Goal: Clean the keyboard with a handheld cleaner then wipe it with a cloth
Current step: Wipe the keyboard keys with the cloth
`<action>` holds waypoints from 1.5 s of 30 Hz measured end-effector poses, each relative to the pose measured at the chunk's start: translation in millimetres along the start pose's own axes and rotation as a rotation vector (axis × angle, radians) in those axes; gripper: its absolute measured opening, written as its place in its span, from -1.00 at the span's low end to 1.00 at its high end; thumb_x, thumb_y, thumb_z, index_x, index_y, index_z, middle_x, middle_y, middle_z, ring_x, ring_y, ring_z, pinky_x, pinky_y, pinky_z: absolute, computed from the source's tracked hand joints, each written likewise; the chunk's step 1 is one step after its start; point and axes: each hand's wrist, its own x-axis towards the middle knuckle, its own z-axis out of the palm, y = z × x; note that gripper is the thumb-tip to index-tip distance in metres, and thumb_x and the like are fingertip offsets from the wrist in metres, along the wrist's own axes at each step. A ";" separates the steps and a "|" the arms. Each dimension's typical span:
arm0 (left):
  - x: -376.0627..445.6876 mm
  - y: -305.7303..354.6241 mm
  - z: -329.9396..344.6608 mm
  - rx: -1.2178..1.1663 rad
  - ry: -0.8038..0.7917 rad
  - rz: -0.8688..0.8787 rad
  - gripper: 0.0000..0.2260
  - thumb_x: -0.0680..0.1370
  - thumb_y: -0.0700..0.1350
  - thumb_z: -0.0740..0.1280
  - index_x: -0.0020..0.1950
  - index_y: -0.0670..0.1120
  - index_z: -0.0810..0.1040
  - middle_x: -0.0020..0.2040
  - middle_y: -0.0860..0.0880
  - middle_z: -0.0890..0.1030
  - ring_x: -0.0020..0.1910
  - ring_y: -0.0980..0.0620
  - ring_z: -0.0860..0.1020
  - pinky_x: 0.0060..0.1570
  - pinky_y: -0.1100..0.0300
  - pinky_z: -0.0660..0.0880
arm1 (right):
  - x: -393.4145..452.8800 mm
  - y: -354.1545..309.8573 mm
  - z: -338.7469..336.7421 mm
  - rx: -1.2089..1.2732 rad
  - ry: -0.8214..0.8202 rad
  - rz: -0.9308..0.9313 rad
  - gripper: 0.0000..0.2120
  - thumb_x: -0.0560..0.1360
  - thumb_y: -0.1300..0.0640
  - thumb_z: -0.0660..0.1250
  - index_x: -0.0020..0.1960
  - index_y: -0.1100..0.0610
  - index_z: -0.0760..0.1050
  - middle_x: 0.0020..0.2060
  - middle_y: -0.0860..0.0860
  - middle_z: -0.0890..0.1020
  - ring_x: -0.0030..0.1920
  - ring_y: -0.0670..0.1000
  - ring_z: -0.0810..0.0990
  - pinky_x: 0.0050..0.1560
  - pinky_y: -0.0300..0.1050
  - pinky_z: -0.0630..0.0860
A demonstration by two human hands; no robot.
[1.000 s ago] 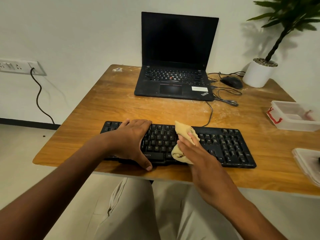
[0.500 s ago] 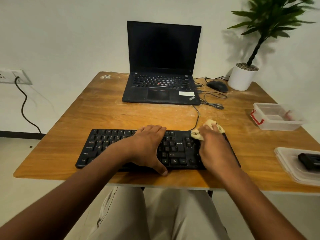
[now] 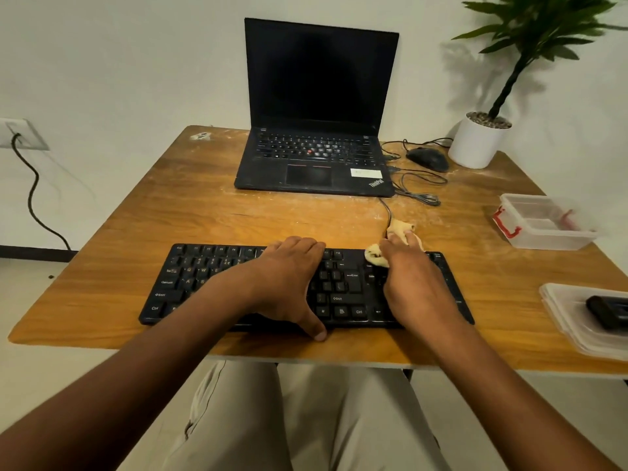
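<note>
Two hands are laid on the keyboard (image 3: 238, 283). By the right hand (image 3: 413, 283) a crumpled cloth (image 3: 401, 229) is gripped and pressed at the far right edge, where part of it spills onto the worktop (image 3: 204, 205) beside the cable (image 3: 387, 212). The left hand (image 3: 289, 283) is spread flat and open over the middle keys, thumb hooked on the near edge, so the board is pinned.

For a good wipe, steady downward pressure from the left hand is probably needed, and the cloth is best drawn along the key rows without the cable being snagged.

The keyboard is set near the front edge of the wooden worktop, which is dusted with pale powder. Behind it an open laptop (image 3: 316, 113), a mouse (image 3: 428, 158) and a potted plant (image 3: 479, 137) are placed; plastic containers (image 3: 543, 222) are kept at the right. A white wall with a socket (image 3: 20, 134) is seen beyond.
</note>
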 end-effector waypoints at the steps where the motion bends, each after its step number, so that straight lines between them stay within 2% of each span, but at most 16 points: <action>1: -0.1 -0.3 0.1 -0.001 0.001 -0.002 0.24 0.26 0.37 0.56 0.66 -0.03 -0.12 0.65 0.02 0.04 0.62 -0.05 -0.01 0.58 -0.03 -0.06 | 4.3 -5.1 0.5 0.016 -0.006 -0.005 -0.40 0.48 0.51 0.14 0.48 0.19 0.37 0.57 0.09 0.28 0.63 0.11 0.02 0.52 0.11 0.24; 6: -0.3 -0.5 -0.8 0.007 0.006 -0.004 0.24 0.24 0.39 0.56 0.66 -0.03 -0.10 0.64 0.03 0.06 0.61 -0.04 0.00 0.58 -0.02 -0.05 | -4.1 -23.9 10.2 0.067 -0.067 -0.182 -0.25 0.47 0.53 0.13 0.59 0.08 0.24 0.62 -0.03 0.15 0.64 -0.01 -0.09 0.57 0.02 0.10; 8: 0.3 -1.3 0.1 0.006 0.005 -0.003 0.24 0.24 0.38 0.56 0.66 -0.03 -0.10 0.64 0.03 0.06 0.61 -0.04 0.01 0.58 -0.03 -0.04 | -5.3 -3.9 5.9 0.055 -0.035 -0.118 -0.21 0.44 0.56 0.12 0.58 0.05 0.26 0.62 -0.06 0.14 0.63 -0.02 -0.06 0.57 0.05 0.10; 12: 3.3 -1.6 0.9 0.016 -0.002 -0.003 0.26 0.24 0.39 0.56 0.66 -0.04 -0.12 0.65 0.02 0.04 0.62 -0.06 -0.01 0.58 -0.05 -0.05 | 4.2 16.7 -2.6 -0.001 -0.012 0.003 -0.31 0.47 0.53 0.15 0.53 0.10 0.35 0.60 0.02 0.23 0.63 0.05 0.02 0.54 0.08 0.19; 15: 3.9 -0.1 0.5 0.019 -0.003 -0.010 0.26 0.23 0.39 0.56 0.66 -0.03 -0.12 0.64 0.03 0.06 0.61 -0.05 0.01 0.58 -0.05 -0.04 | 4.1 -13.3 2.7 0.029 -0.053 -0.069 -0.33 0.48 0.51 0.17 0.54 0.11 0.32 0.60 0.06 0.22 0.63 0.08 0.05 0.55 0.07 0.16; 18: 2.3 -0.9 0.6 0.019 0.000 -0.014 0.26 0.23 0.39 0.56 0.66 -0.03 -0.12 0.64 0.03 0.05 0.61 -0.04 0.01 0.59 -0.04 -0.04 | -3.3 -21.1 10.3 0.059 -0.058 -0.182 -0.24 0.47 0.53 0.13 0.60 0.07 0.22 0.63 -0.02 0.14 0.64 -0.01 -0.08 0.57 0.01 0.09; 22: 2.8 -1.1 1.0 0.013 -0.004 -0.011 0.27 0.24 0.39 0.56 0.66 -0.04 -0.13 0.65 0.01 0.04 0.62 -0.05 -0.01 0.60 -0.05 -0.05 | -5.6 15.7 -4.0 0.016 -0.009 -0.013 -0.26 0.45 0.55 0.15 0.55 0.08 0.31 0.62 -0.03 0.15 0.64 0.03 -0.03 0.56 0.06 0.14; 24: 2.8 -0.6 0.9 0.015 -0.006 -0.011 0.27 0.24 0.39 0.56 0.66 -0.04 -0.13 0.65 0.00 0.04 0.62 -0.05 -0.01 0.60 -0.05 -0.05 | -4.8 13.1 -5.5 -0.008 0.002 0.026 -0.30 0.46 0.54 0.14 0.54 0.12 0.33 0.62 0.02 0.17 0.64 0.07 -0.01 0.55 0.07 0.17; 29: 1.5 1.4 -0.1 0.022 -0.002 -0.021 0.26 0.23 0.39 0.56 0.66 -0.04 -0.11 0.64 0.00 0.06 0.61 -0.05 0.01 0.59 -0.03 -0.04 | -2.7 -27.4 14.7 0.049 -0.034 -0.120 -0.27 0.48 0.51 0.17 0.60 0.14 0.22 0.63 0.03 0.14 0.64 0.06 -0.06 0.56 0.00 0.13; 33: 1.8 1.0 -0.8 0.007 -0.004 -0.025 0.26 0.23 0.38 0.57 0.66 -0.03 -0.11 0.64 0.01 0.06 0.62 -0.06 0.01 0.58 -0.04 -0.03 | -6.6 7.8 4.4 0.040 0.031 -0.041 -0.24 0.45 0.55 0.12 0.58 0.09 0.26 0.62 -0.02 0.17 0.63 0.04 0.00 0.56 0.00 0.10; 35: 1.2 1.5 -0.8 0.004 -0.008 -0.025 0.26 0.23 0.37 0.57 0.66 -0.04 -0.11 0.64 0.00 0.06 0.62 -0.06 0.01 0.59 -0.05 -0.02 | -10.4 24.4 0.9 0.021 0.059 0.001 -0.25 0.45 0.55 0.12 0.58 0.09 0.27 0.62 -0.01 0.16 0.64 0.03 -0.03 0.56 -0.01 0.08; 39: 1.0 1.7 -0.8 0.007 -0.006 -0.027 0.25 0.23 0.37 0.57 0.66 -0.04 -0.09 0.64 0.01 0.08 0.61 -0.05 0.02 0.59 -0.05 -0.01 | -13.4 0.9 17.1 0.062 0.038 -0.119 -0.22 0.46 0.54 0.12 0.62 0.10 0.17 0.63 -0.01 0.12 0.64 -0.01 -0.11 0.58 -0.01 -0.05; 42: 2.1 0.5 -0.2 0.012 -0.002 -0.023 0.25 0.22 0.39 0.57 0.66 -0.03 -0.08 0.63 0.01 0.09 0.61 -0.04 0.03 0.59 -0.05 -0.01 | -19.4 -5.1 22.6 0.067 0.009 -0.220 -0.25 0.48 0.54 0.12 0.60 0.11 0.22 0.62 -0.02 0.16 0.63 -0.04 -0.12 0.60 -0.03 -0.01; 45: 2.6 -1.1 1.0 0.008 -0.002 -0.013 0.24 0.24 0.39 0.56 0.65 -0.05 -0.09 0.63 0.01 0.08 0.61 -0.04 0.02 0.58 -0.04 -0.02 | -30.6 23.6 14.6 0.082 0.022 -0.182 -0.25 0.48 0.57 0.10 0.58 0.08 0.30 0.60 -0.05 0.23 0.63 -0.08 -0.06 0.60 -0.03 0.07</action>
